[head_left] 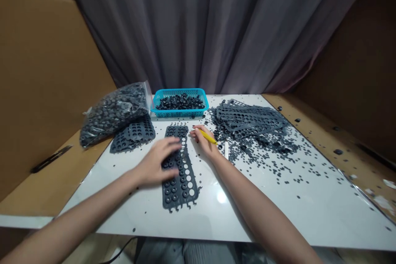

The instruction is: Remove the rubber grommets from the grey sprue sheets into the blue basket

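A dark rubber sheet [176, 189] with rows of round parts lies lengthwise on the white table; its right column shows several empty holes. My left hand [157, 161] is over the sheet's left side, fingers apart, holding nothing; whether it touches the sheet is unclear. Just right of the sheet's upper end, my right hand [202, 140] is closed around a yellow pen-like tool [208, 137]. The tips of its fingers are near the sheet's edge. What the tool's far end touches cannot be made out.
Behind the sheet stands a blue basket [181, 113] of small black parts. A filled plastic bag [114, 111] rests on punched sheets [133, 134] at left. More punched sheets [250, 117] and scattered black bits lie right, beside a white stick [226, 150].
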{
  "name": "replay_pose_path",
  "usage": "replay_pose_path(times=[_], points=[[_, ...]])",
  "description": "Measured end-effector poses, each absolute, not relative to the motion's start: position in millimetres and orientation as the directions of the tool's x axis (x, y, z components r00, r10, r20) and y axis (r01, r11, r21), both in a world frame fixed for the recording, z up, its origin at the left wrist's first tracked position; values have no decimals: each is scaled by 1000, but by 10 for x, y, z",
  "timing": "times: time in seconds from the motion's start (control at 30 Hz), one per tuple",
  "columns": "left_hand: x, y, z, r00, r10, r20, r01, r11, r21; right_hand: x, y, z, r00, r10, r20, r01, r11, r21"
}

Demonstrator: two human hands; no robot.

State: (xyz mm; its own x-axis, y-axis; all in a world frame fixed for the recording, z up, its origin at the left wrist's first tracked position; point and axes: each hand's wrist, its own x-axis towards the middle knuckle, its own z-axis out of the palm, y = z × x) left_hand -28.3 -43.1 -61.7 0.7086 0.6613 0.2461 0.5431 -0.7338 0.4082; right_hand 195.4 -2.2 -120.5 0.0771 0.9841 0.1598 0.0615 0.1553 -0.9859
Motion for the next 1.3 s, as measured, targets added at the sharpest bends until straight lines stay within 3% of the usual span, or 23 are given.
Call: replay_pose_path(times=[0.1, 0.33, 0.53, 0.6, 0.67, 0.77, 0.83, 1.0, 1.13, 1.3], points=[[-396, -929, -801, 879, 442, 178, 347, -850, 398, 1948, -27, -1220, 88, 982, 168, 88, 161, -983], [-388, -1065, -791, 908, 355, 224, 226, -863, 452, 1949, -6, -1106, 141, 988, 57, -41, 64, -997], [-429, -1354, -701, 945, 253, 207, 115, -850, 513, 1922, -295, -990, 23, 997, -71, -13, -70, -997], [-418, -1347, -676, 937, 280, 210, 116, -816, 567, 1873, -388, -996, 61, 996, -59, 46, -61, -997], [-380, -1179, -639, 885, 410, 222, 200, -763, 615, 1806, -431, -1003, 92, 996, -14, 139, -26, -990], [-265, -697, -621, 720, 660, 215, 449, -679, 581, 1708, -415, -1004, 121, 991, 59, 255, 26, -967], [-171, -355, -661, 640, 733, 229, 546, -644, 537, 1662, -388, -1008, 126, 988, 87, 283, 48, -958], [-49, 70, -814, 703, 691, 168, 552, -680, 483, 1638, -361, -1041, 115, 986, 121, 295, 82, -952], [-49, 76, -822, 741, 658, 135, 546, -707, 450, 1652, -349, -1052, 72, 983, 168, 439, 120, -890], [153, 80, -661, 763, 646, -15, 626, -734, 261, 1645, -351, -1062, 61, 976, 211, 512, 151, -846]])
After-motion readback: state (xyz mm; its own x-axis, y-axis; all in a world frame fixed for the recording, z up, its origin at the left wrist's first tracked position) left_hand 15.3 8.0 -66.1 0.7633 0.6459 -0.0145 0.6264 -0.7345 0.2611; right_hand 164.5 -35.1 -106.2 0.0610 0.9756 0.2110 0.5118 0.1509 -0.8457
